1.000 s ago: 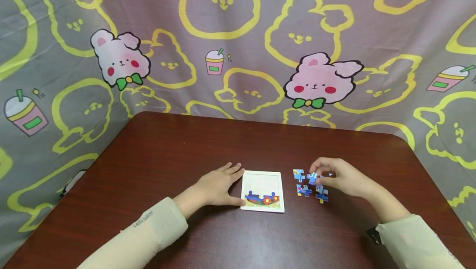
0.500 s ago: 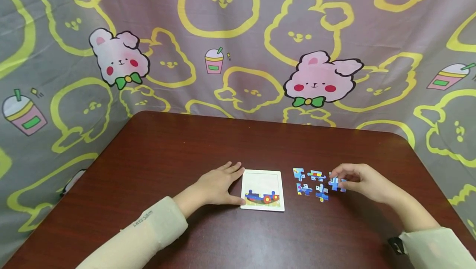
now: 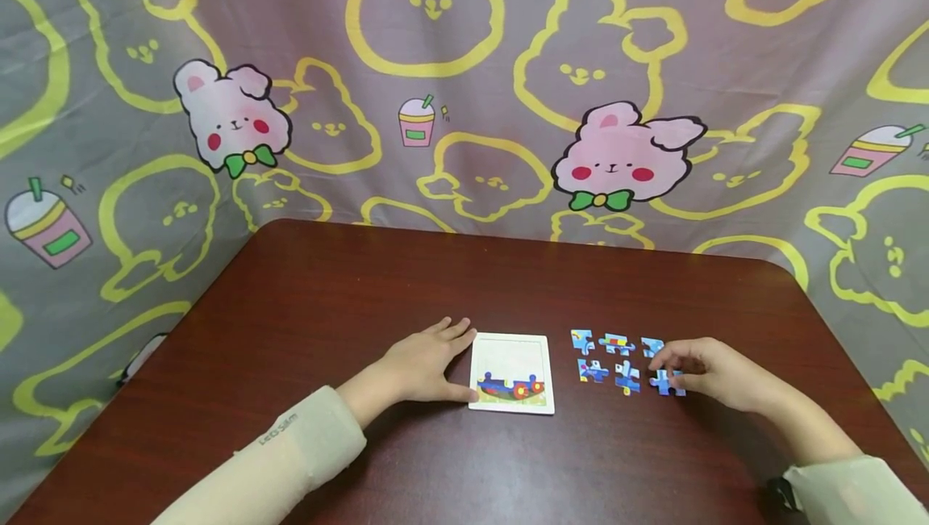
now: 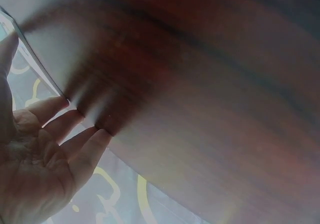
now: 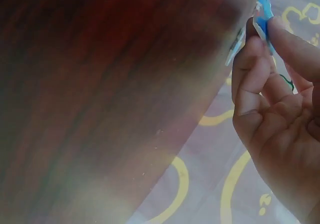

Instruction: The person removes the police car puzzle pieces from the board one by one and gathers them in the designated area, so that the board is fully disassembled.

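Note:
My left hand (image 3: 424, 364) lies with fingers spread along the left side of a white puzzle tray (image 3: 549, 376), its thumb and fingertips at the rim. Assembled pieces showing a blue and red vehicle picture (image 3: 511, 389) fill the tray's lower part; its upper part is bare white. In the left wrist view, the left fingers (image 4: 90, 154) are stretched out toward the tray's edge. My right hand (image 3: 714, 372) pinches a blue puzzle piece (image 3: 664, 383) between thumb and fingers, low at the table. The right wrist view shows this blue piece (image 5: 262, 29) at the fingertips.
Several loose puzzle pieces (image 3: 617, 343) lie in two rows right of the tray, one piece (image 3: 651, 346) just behind the right fingertips. The dark wooden table (image 3: 348, 283) is bounded behind and at the sides by a printed curtain (image 3: 464, 106).
My right hand has carried the blue puzzle piece rightward from among the loose pieces, then nearer to me, to the right end of the front row. The left hand has stayed at the tray.

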Demonstrator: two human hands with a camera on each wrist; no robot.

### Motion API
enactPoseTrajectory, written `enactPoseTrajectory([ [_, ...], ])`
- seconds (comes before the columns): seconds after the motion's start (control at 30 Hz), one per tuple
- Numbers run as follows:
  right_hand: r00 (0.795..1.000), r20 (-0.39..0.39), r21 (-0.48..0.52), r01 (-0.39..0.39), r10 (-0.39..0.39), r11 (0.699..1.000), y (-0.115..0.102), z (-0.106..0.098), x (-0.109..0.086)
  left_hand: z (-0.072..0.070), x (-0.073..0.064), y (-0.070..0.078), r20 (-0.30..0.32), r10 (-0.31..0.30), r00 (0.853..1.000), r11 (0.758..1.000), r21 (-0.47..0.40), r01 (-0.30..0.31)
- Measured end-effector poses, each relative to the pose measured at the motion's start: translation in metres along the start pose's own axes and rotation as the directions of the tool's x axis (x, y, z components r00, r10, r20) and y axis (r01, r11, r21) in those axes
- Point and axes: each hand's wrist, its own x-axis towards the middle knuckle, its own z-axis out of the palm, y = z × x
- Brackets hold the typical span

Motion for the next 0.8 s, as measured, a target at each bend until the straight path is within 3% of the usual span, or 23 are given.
enactPoseTrajectory([
  [0.4, 0.994, -0.022, -0.114, -0.112, 0.110, 0.987, -0.0027, 0.0011, -0.0017, 0.0022, -0.0004, -0.0005, -0.005, 0.004, 1.000, 1.000, 0.002, -0.004],
  [0.8, 0.984, -0.067, -0.172, -0.172, 0.162, 0.970, -0.0087, -0.0041, -0.0027, 0.0007, -0.0005, -0.0002, -0.007, 0.005, 1.000, 1.000, 0.006, -0.005],
])
